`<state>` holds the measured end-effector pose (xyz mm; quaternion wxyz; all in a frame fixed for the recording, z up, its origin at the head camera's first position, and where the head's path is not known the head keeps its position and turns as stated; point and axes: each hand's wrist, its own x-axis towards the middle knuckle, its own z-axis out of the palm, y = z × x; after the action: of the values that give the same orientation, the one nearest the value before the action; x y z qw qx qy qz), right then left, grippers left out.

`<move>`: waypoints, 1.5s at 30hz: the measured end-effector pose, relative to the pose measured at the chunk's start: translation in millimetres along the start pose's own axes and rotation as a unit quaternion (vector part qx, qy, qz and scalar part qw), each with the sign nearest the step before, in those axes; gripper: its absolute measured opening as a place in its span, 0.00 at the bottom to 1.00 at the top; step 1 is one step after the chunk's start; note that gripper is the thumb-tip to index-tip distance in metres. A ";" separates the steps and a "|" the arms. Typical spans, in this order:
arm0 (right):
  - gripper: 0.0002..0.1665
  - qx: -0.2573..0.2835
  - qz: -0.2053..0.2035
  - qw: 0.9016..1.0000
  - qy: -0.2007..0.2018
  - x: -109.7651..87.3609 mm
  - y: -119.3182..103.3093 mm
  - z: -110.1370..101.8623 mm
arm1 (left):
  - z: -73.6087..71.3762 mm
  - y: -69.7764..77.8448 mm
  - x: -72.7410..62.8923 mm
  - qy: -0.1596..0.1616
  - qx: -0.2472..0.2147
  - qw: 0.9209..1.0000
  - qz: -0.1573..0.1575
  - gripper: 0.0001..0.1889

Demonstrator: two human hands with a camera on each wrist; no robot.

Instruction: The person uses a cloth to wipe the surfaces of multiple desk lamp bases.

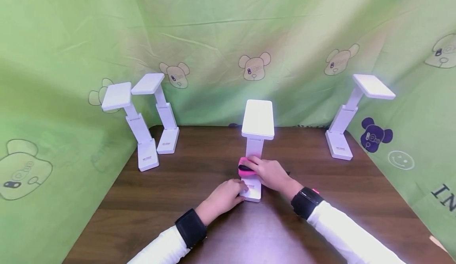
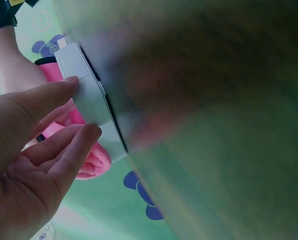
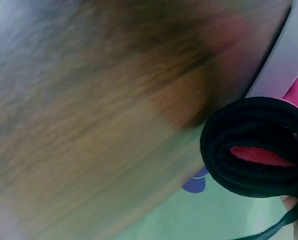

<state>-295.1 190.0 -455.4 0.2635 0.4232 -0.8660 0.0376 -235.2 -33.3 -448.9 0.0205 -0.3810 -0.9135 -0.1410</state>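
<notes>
A white desk lamp stands upright in the middle of the table, its flat head lit. My left hand holds the near left side of the lamp's base, thumb and fingertips at its edge. In the left wrist view the same base shows close to those fingertips. My right hand grips a folded pink cloth with black trim against the lower stem, just above the base. Seen from the right wrist, the cloth's black rolled end has pink inside and a dark strap hanging off it.
Two more white lamps stand at the left, one nearer and one behind. Another lit lamp is at the back right. A green curtain with bear prints surrounds the dark wooden table.
</notes>
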 end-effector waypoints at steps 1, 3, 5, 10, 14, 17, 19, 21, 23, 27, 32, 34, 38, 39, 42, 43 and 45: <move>0.32 0.009 0.002 1.000 0.001 -0.3 -0.1 1.2 | -0.3 0.4 0.2 0.001 -0.001 1.000 0.001 0.14; 0.32 0.035 0.007 0.999 0.000 -0.5 -0.4 2.1 | -0.7 0.8 1.0 0.005 -0.001 1.000 -0.006 0.15; 0.31 0.063 0.014 0.998 -0.010 -0.7 -0.9 1.1 | -0.8 0.7 2.3 0.012 0.004 1.000 -0.018 0.15; 0.30 0.133 0.042 0.989 -0.056 -3.0 -4.8 -8.7 | -1.0 -2.8 5.1 0.048 0.024 0.996 -0.071 0.24; 0.31 0.176 0.056 0.978 -0.093 -6.7 -10.8 -17.8 | -1.7 -9.7 6.3 0.067 0.017 0.992 -0.103 0.37; 0.30 0.195 0.050 0.974 -0.106 -10.3 -15.9 -22.7 | -3.3 -17.8 8.5 0.057 0.004 0.995 -0.084 0.43; 0.30 0.206 0.042 0.971 -0.112 -12.7 -18.9 -25.7 | -5.6 -23.9 10.5 0.036 0.000 0.998 -0.059 0.45; 0.30 0.220 0.038 0.967 -0.122 -15.1 -21.2 -29.8 | -8.3 -30.0 12.4 0.009 -0.004 0.999 -0.036 0.47; 0.29 0.240 0.039 0.960 -0.141 -17.2 -21.7 -35.0 | -10.8 -35.1 13.7 -0.024 -0.006 0.999 -0.026 0.45; 0.27 0.291 0.054 0.936 -0.192 -21.5 -16.0 -48.7 | -12.1 -40.2 14.5 -0.075 -0.014 0.997 -0.026 0.44; 0.29 0.327 0.093 0.918 -0.205 -24.6 1.2 -61.2 | -9.3 -37.6 15.3 -0.089 -0.008 0.996 -0.031 0.44; 0.30 0.312 0.114 0.927 -0.172 -23.0 7.4 -60.4 | -7.7 -35.4 16.2 -0.087 -0.002 0.996 -0.031 0.43; 0.32 0.226 0.139 0.958 -0.111 -17.6 12.0 -47.5 | -4.0 -31.2 18.4 -0.082 0.006 0.996 -0.030 0.44; 0.33 0.203 0.136 0.964 -0.104 -16.1 11.7 -43.5 | -3.6 -29.9 18.9 -0.084 0.003 0.996 -0.031 0.45; 0.35 0.141 0.108 0.979 -0.097 -12.2 8.5 -31.9 | -2.6 -27.6 20.2 -0.080 0.001 0.996 -0.031 0.48; 0.36 0.127 0.099 0.982 -0.095 -11.3 7.3 -28.9 | -2.5 -27.2 20.7 -0.077 0.002 0.997 -0.031 0.48; 0.36 0.108 0.089 0.986 -0.085 -9.8 5.4 -24.3 | -2.1 -26.5 21.8 -0.070 0.002 0.997 -0.032 0.50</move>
<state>-283.9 207.5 -438.5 0.1368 0.3718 -0.9105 0.1182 -269.5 -36.6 -450.1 -0.0470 -0.3600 -0.9249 -0.1132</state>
